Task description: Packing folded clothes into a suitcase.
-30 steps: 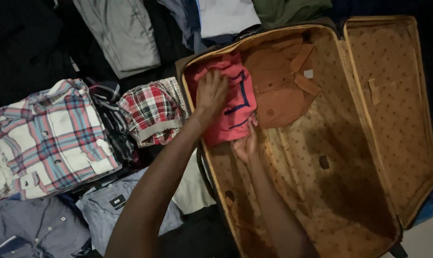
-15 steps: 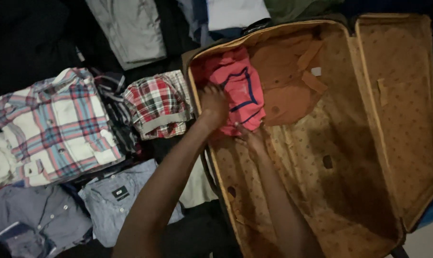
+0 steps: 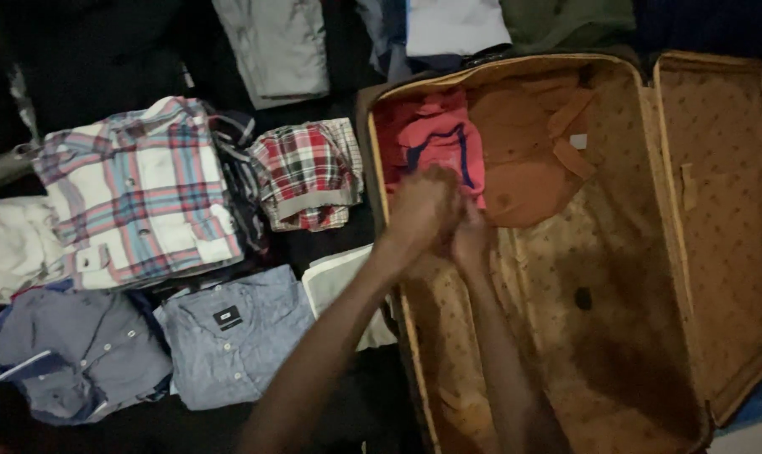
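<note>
Left hand [image 3: 421, 210]: blurred, at lower edge of pink folded shirt [image 3: 440, 145]; grip state cannot tell.
Right hand [image 3: 471, 237]: beside it, grip unclear.
Shirt: frame centre-top, inside open suitcase [image 3: 650, 252], touching brown shirt [image 3: 524, 160].
Risk: fold likely slumping onto lining if released loosely.

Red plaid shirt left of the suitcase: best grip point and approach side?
Judging by its pose, take the red plaid shirt by its near folded edge, where the grey band sits, coming from above. It lies flat, with the striped garment and suitcase crowding its sides.
</note>
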